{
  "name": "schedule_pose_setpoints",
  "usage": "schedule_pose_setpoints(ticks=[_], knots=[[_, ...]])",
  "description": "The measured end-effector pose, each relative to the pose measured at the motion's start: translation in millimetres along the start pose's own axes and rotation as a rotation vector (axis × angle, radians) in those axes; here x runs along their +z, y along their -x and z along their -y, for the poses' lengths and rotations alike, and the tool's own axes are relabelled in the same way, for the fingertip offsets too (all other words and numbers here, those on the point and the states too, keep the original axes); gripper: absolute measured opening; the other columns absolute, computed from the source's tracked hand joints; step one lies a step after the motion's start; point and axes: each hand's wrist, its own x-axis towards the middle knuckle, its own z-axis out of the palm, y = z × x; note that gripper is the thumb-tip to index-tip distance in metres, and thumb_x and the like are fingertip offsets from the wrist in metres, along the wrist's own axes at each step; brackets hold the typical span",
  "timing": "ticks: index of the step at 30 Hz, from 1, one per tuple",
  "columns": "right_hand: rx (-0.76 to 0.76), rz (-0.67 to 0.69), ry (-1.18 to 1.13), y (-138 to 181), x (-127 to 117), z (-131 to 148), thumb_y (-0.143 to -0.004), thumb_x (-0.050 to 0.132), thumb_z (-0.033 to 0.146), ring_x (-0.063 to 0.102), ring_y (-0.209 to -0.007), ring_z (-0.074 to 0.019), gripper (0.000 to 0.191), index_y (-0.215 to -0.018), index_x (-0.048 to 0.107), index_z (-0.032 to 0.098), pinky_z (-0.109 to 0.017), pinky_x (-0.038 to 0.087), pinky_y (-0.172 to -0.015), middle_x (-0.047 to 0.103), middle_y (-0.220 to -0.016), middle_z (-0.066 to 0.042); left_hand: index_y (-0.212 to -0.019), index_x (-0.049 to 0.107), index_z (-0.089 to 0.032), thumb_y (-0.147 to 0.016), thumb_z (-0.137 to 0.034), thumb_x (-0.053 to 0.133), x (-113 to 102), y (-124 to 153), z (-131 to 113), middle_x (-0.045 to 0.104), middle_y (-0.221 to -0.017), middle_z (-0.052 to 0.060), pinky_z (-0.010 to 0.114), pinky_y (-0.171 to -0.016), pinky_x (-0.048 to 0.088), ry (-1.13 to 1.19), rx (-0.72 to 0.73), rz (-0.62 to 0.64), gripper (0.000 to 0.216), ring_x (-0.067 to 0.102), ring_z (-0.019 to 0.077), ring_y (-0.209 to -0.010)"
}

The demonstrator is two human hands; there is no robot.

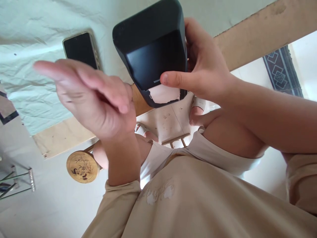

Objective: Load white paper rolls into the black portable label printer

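Note:
My right hand point(205, 66) grips a black label printer point(153, 49) from its right side. The thumb lies across its front, partly over small pale lettering, and the other fingers are mostly hidden behind it. A white patch with a ragged edge point(164, 94) shows at the printer's lower end. To the left, my left hand point(96, 96) is open and holds nothing, its fingers stretched out and slightly blurred. It stays apart from the printer. Behind that hand, a smartphone point(80, 49) with a dark screen lies on the pale green cloth point(29, 82), its lower part covered.
The cloth lies over a table with a bare wooden edge point(260, 29). Below are my lap and a round wooden stool point(83, 167) with a dark picture on its seat. A metal rack point(19, 181) stands at far left. Patterned dark tile point(282, 72) shows at right.

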Motion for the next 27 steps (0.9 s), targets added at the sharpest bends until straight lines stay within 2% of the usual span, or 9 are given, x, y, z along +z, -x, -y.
schedule_pose_setpoints(ticks=[2, 4, 6, 8, 11, 16, 20, 24, 27], knots=[[-0.006, -0.004, 0.021, -1, -1, 1, -0.069, 0.087, 0.035, 0.059, -0.077, -0.0053, 0.067, -0.117, 0.044, 0.018, -0.019, 0.051, -0.063, 0.06, -0.089, 0.003, -0.085, 0.041, -0.021, -0.114, -0.018, 0.014, 14, 0, 8, 0.037, -0.065, -0.012, 0.013, -0.041, 0.026, 0.069, 0.215, -0.151, 0.039, 0.038, -0.0033, -0.042], [-0.015, -0.015, 0.027, -2, -2, 1, -0.069, 0.087, 0.036, 0.06, -0.081, -0.0042, 0.066, -0.116, 0.046, 0.017, -0.019, 0.053, -0.065, 0.06, -0.099, 0.001, -0.089, 0.041, -0.021, -0.109, -0.016, 0.039, 26, 0, 16, 0.052, -0.075, -0.012, 0.01, -0.045, 0.033, 0.043, 0.117, -0.204, 0.021, 0.053, -0.0049, -0.049], [-0.02, -0.016, 0.01, -3, -3, 0, -0.069, 0.087, 0.038, 0.061, -0.082, -0.0038, 0.066, -0.116, 0.046, 0.015, -0.019, 0.054, -0.067, 0.061, -0.103, 0.0, -0.082, 0.035, -0.021, -0.109, -0.016, 0.024, 34, -1, 20, 0.05, -0.058, -0.015, 0.006, -0.037, 0.016, 0.163, 0.243, -0.451, 0.03, 0.036, -0.0077, -0.035], [-0.035, -0.007, -0.021, -4, -4, -1, -0.071, 0.086, 0.04, 0.061, -0.082, -0.0039, 0.066, -0.115, 0.046, 0.015, -0.019, 0.054, -0.067, 0.061, -0.101, 0.001, -0.077, 0.036, -0.021, -0.107, -0.019, 0.024, 37, -3, 23, 0.04, -0.044, -0.016, 0.008, -0.032, 0.009, 0.134, 0.227, -0.52, 0.033, 0.031, -0.0056, -0.028], [-0.043, -0.024, -0.038, -4, -5, 0, -0.074, 0.084, 0.041, 0.062, -0.086, -0.0035, 0.061, -0.115, 0.047, 0.014, -0.018, 0.055, -0.071, 0.063, -0.107, 0.0, -0.076, 0.042, -0.019, -0.105, -0.02, 0.036, 31, -8, 28, 0.036, -0.045, -0.015, 0.009, -0.033, 0.012, 0.034, 0.192, -0.449, 0.029, 0.041, -0.0046, -0.032], [-0.018, -0.074, -0.063, -4, -4, 1, -0.073, 0.082, 0.04, 0.065, -0.089, -0.0067, 0.053, -0.11, 0.05, 0.019, -0.022, 0.057, -0.073, 0.063, -0.103, 0.002, -0.108, 0.046, -0.02, -0.101, -0.026, 0.045, 9, -15, 44, 0.06, -0.073, -0.015, 0.005, -0.046, 0.03, 0.12, 0.29, -0.417, 0.009, 0.06, -0.0056, -0.05], [-0.075, -0.077, -0.013, -3, -2, 3, -0.073, 0.084, 0.039, 0.065, -0.091, -0.0041, 0.052, -0.109, 0.052, 0.018, -0.019, 0.057, -0.073, 0.063, -0.11, 0.001, -0.082, 0.044, -0.02, -0.099, -0.011, 0.046, 10, -5, 46, 0.041, -0.05, -0.014, 0.011, -0.041, 0.027, -0.003, 0.226, -0.313, 0.02, 0.047, -0.0016, -0.041], [-0.148, -0.115, -0.032, 4, 3, 9, -0.074, 0.083, 0.039, 0.068, -0.103, -0.0065, 0.054, -0.11, 0.052, 0.014, -0.018, 0.06, -0.087, 0.062, -0.12, -0.002, -0.094, 0.049, -0.017, -0.105, -0.015, 0.042, 22, 2, 41, 0.041, -0.062, -0.011, 0.008, -0.054, 0.035, 0.058, 0.234, -0.209, 0.013, 0.055, -0.0031, -0.053], [-0.18, -0.143, -0.068, 8, 8, 14, -0.077, 0.081, 0.04, 0.068, -0.104, -0.0063, 0.052, -0.11, 0.05, 0.014, -0.018, 0.06, -0.088, 0.062, -0.116, 0.0, -0.086, 0.04, -0.019, -0.107, -0.009, 0.03, 27, 2, 39, 0.037, -0.073, -0.007, 0.008, -0.065, 0.04, 0.192, 0.198, -0.222, 0.026, 0.055, -0.0051, -0.06]])
